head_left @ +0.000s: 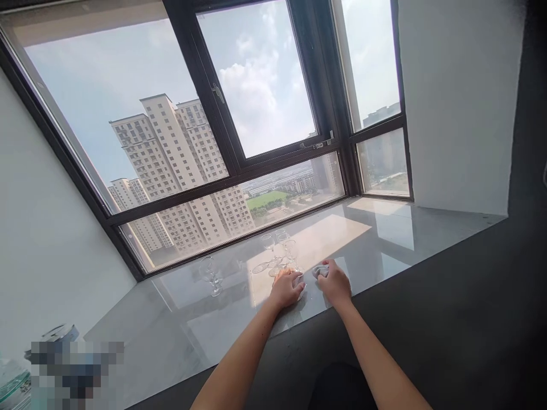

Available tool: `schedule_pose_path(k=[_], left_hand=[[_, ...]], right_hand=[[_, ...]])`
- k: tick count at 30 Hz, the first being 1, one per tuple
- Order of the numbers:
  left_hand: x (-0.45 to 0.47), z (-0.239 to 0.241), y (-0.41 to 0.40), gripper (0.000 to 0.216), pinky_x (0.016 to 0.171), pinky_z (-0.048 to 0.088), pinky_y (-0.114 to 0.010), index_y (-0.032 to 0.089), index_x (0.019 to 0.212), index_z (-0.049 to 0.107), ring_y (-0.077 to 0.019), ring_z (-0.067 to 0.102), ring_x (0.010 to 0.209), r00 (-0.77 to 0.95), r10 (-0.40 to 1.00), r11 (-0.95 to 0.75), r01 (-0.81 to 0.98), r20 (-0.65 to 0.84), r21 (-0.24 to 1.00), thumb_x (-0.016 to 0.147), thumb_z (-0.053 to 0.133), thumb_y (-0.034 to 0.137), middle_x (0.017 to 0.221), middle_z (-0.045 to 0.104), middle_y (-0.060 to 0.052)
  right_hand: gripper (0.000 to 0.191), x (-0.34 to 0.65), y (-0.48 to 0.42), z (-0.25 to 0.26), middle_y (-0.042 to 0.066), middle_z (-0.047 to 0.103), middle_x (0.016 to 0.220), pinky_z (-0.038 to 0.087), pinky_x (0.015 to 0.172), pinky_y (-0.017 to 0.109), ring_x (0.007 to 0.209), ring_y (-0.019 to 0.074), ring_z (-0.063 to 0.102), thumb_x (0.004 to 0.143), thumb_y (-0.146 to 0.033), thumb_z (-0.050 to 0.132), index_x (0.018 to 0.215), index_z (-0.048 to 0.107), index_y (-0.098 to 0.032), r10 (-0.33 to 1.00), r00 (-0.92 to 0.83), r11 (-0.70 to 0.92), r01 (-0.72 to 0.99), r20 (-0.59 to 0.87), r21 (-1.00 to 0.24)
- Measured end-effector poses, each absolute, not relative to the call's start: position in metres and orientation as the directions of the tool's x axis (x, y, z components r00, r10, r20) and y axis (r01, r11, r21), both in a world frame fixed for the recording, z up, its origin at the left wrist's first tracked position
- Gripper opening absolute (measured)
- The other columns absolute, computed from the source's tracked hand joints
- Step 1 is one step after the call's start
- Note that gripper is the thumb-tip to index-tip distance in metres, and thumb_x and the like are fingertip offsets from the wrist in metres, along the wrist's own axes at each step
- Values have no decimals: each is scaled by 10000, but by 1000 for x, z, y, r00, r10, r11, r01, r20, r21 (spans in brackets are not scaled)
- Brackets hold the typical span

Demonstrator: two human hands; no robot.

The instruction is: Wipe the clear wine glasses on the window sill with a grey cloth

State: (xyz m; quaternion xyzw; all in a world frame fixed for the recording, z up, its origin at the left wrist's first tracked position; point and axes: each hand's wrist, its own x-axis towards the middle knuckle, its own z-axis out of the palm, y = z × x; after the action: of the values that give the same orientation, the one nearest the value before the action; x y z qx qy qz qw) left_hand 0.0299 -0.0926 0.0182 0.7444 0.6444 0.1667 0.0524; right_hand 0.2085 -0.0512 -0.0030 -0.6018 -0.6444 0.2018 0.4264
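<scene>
My left hand (287,289) is closed low over the sill, with a clear glass (301,284) partly showing by the thumb. Most of that glass is hidden by the fingers. To its right, my right hand (337,283) grips a bunched grey-white cloth (320,270) between thumb and fingers. The two hands are a small gap apart. Just beyond my left hand, several clear stemmed glasses (268,244) stand close together in the sunlit patch. Another stemmed glass (213,280) stands by itself farther left.
A glossy pale window sill (222,324) runs beneath dark-framed windows (233,176). White walls (457,114) close in both sides. At the lower left sit a round container (64,332) and a greenish clear item (12,378), partly cut off, beside a pixelated patch.
</scene>
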Motion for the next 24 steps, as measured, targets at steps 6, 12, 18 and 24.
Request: schedule_pose_path(k=[6,12,18,24], left_hand=[[21,16,-117,546,1128,322,-476,334,1372,567,-293,453,1279,133,968,-183,955,211,236,864,516,530,1347,556,-62],[25,19,-118,476,1133,302,-480,295,1261,607,-300,458,1277,90,976,-137,961,196,239,835,564,503,1338,571,-73],[11,32,-159,420,1141,277,-456,257,1168,642,-288,496,1233,106,974,-141,975,199,174,831,573,499,1259,622,-79],[-50,35,-233,412,1170,222,-460,268,1159,651,-288,439,1327,-163,968,148,985,193,87,873,501,524,1338,603,-72]], right_hand=[[333,209,-49,-6,75,674,959,295,652,274,846,212,607,783,-143,549,1111,567,-198,946,91,197,601,312,-774],[343,209,-48,-7,80,673,991,305,659,271,851,210,603,783,-146,560,1122,571,-197,946,106,186,591,305,-785],[328,210,-51,-5,82,665,976,282,613,264,805,195,585,794,-143,562,1119,576,-189,949,98,191,579,300,-792],[313,212,-56,0,79,663,956,268,591,258,790,188,576,801,-141,551,1109,572,-190,953,65,205,580,295,-788]])
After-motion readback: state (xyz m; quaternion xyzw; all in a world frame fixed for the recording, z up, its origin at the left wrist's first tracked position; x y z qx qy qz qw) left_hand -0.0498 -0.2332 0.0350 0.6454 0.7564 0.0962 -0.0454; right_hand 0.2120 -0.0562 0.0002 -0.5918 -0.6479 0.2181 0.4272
